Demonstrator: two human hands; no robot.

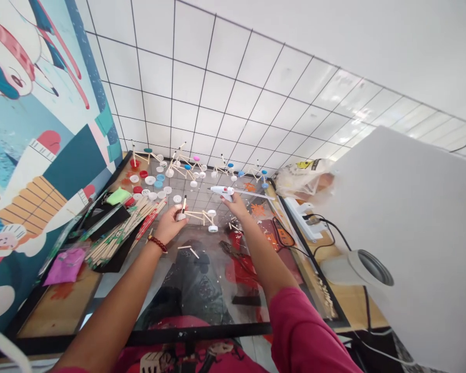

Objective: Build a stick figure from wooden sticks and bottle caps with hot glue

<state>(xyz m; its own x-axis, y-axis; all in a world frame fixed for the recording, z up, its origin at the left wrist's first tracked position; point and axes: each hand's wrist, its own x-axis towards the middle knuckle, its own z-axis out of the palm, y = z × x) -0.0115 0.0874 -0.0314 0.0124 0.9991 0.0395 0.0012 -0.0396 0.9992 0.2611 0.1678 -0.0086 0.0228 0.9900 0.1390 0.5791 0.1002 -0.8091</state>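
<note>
My left hand, with a beaded bracelet at the wrist, is closed on one end of a small stick-and-cap model. Two white caps sit like wheels at the model's right end, and a black-tipped stick stands up near my fingers. A white glue gun is gripped in my right hand, its nozzle pointing left, above and apart from the model. Loose white, red and blue bottle caps lie beyond my left hand. Short cut sticks rest on the glass tabletop nearer to me.
Several similar models stand along the back by the tiled wall. Bundled wooden sticks and a pink packet lie left. To the right are pliers, a power strip with cables, a plastic bag and a grey-white cup.
</note>
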